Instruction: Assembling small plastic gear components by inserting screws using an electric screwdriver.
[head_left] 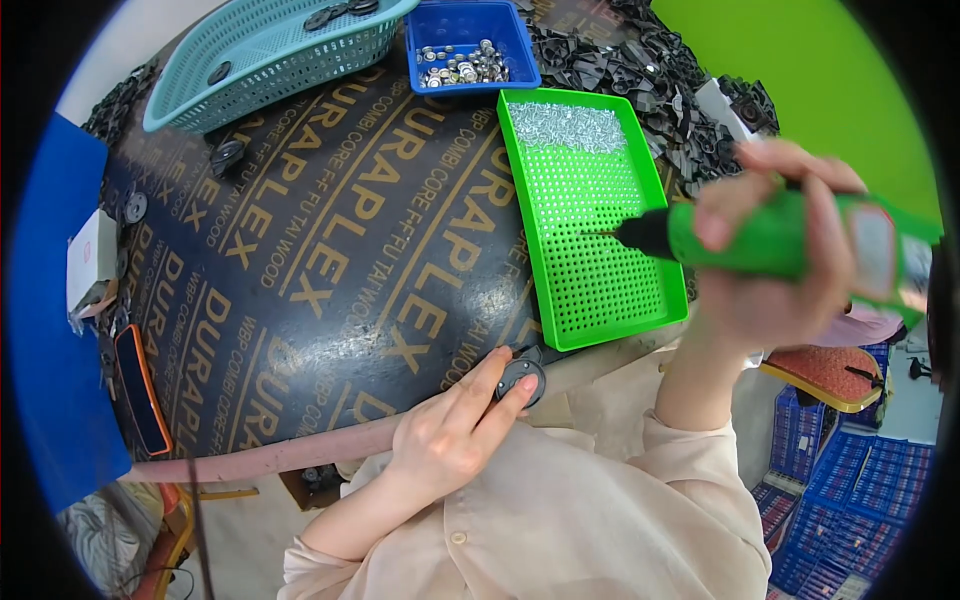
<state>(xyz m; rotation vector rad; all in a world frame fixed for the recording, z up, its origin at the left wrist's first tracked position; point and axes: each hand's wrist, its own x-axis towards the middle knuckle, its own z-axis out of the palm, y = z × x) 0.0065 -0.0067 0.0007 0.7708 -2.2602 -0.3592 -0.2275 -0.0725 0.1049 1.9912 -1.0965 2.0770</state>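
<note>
My left hand (pixel 448 436) grips a round black plastic part (pixel 530 392) at the table's front edge, its fingers lying over the part. My right hand (pixel 752 308), somewhat blurred, is wrapped round a green electric screwdriver (pixel 760 242) with a black nose. The thin bit points left over the green perforated tray (pixel 545 290). Small silvery screws (pixel 566 127) are heaped along that tray's far end. Whether a screw sits on the bit is too blurred to tell.
Beyond the tray stands a blue bin (pixel 412 60) of small round metal pieces. A teal basket (pixel 270 72) holds a few black discs. Black plastic parts (pixel 640 75) are piled at the back right. A phone-like orange-edged device (pixel 143 390) and white box (pixel 93 262) lie left.
</note>
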